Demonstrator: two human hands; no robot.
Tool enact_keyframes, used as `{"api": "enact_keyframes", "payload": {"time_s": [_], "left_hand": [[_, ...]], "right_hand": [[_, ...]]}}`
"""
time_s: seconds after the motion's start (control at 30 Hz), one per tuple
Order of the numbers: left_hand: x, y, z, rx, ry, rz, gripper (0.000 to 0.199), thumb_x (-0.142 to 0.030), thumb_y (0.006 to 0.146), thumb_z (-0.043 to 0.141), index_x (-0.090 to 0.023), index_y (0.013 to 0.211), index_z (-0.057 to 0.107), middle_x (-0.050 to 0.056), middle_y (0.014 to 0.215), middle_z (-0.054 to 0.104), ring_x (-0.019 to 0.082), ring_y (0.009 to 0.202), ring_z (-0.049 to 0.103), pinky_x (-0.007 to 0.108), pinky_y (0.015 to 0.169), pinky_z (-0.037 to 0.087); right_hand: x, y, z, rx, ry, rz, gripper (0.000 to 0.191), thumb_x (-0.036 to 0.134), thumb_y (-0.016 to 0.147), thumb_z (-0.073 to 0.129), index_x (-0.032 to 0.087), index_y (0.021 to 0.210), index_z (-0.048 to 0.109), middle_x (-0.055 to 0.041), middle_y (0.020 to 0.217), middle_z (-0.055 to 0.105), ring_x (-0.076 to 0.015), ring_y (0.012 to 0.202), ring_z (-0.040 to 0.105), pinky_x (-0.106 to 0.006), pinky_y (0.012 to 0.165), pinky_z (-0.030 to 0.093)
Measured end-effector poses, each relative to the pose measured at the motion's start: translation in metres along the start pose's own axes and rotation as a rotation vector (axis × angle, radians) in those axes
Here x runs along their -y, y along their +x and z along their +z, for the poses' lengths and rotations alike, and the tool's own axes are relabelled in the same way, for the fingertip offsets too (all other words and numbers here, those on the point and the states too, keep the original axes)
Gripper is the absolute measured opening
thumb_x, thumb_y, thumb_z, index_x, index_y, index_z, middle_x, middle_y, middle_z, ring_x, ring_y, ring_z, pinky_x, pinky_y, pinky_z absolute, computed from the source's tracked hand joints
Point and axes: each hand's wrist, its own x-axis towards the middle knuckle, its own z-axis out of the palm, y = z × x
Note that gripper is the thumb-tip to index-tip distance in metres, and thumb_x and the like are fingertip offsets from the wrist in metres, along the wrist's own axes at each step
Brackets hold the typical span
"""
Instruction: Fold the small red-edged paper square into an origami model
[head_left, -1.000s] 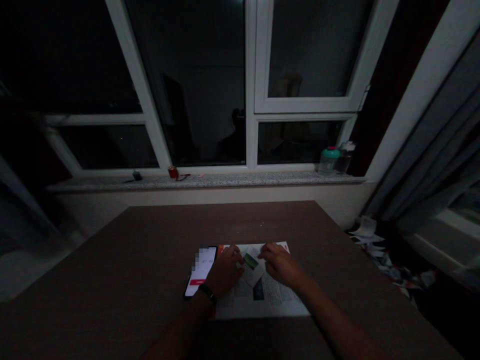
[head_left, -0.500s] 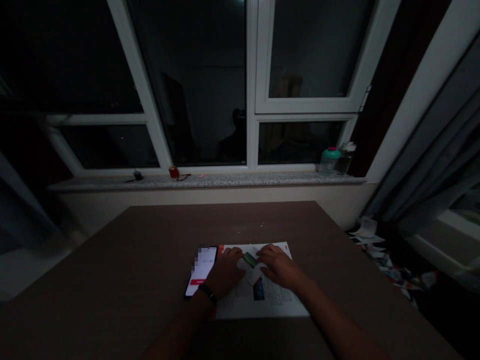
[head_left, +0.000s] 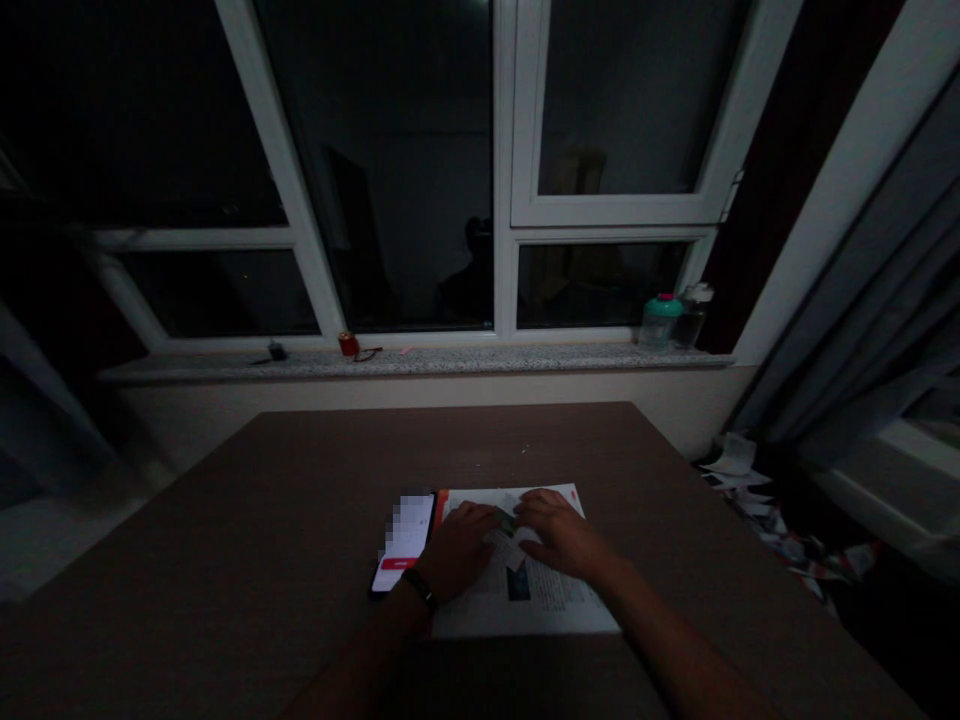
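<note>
A small folded paper with a green patch lies on a printed sheet or booklet on the brown table. My left hand, with a dark band on its wrist, presses on the paper's left side, its fingers bent together over the edge. From the right, my right hand touches the paper's upper right part with its fingertips, thumb a little apart. The fingers partly cover the paper, and the scene is dim. Beside my left hand lies a phone with a lit screen.
The brown table reaches to the wall under the window. On the sill stand a red jar, a bottle with a teal lid and a clear bottle. Scattered papers lie to the right, beyond the table edge.
My left hand has moved slightly to the right, closer to my right hand, and covers more of the small paper. Less of the green patch shows. My right hand has barely moved.
</note>
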Motion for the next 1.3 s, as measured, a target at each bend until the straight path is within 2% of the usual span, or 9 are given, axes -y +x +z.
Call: {"api": "enact_keyframes", "payload": {"time_s": [0.23,0.53,1.3], "left_hand": [[-0.01,-0.001,-0.001,-0.011,-0.009,-0.024,0.044,-0.029,0.081,0.071,-0.026,0.122,0.056,0.003,0.126,0.058,0.026,0.113,0.05,0.041,0.097,0.04],[-0.014,-0.002,-0.001,-0.015,-0.012,-0.021,0.054,-0.045,0.074,0.08,-0.025,0.119,0.057,0.004,0.121,0.057,0.027,0.11,0.05,0.041,0.095,0.04],[-0.016,-0.001,0.001,-0.02,-0.013,-0.042,0.054,-0.042,0.073,0.08,-0.025,0.118,0.058,0.005,0.118,0.057,0.028,0.107,0.051,0.041,0.092,0.04]], "right_hand": [[0.005,0.001,-0.003,0.036,0.008,0.007,0.036,0.037,0.078,0.074,0.024,0.111,0.066,-0.0057,0.111,0.064,-0.0259,0.115,0.049,-0.04,0.101,0.036],[0.008,0.0,-0.003,0.056,0.039,-0.015,0.043,0.037,0.073,0.079,0.024,0.112,0.065,-0.0047,0.106,0.062,-0.0246,0.108,0.051,-0.038,0.097,0.036],[0.002,0.001,0.004,0.058,0.022,0.022,0.046,0.036,0.073,0.078,0.023,0.114,0.062,-0.0062,0.109,0.06,-0.0257,0.106,0.051,-0.039,0.093,0.038]]}}
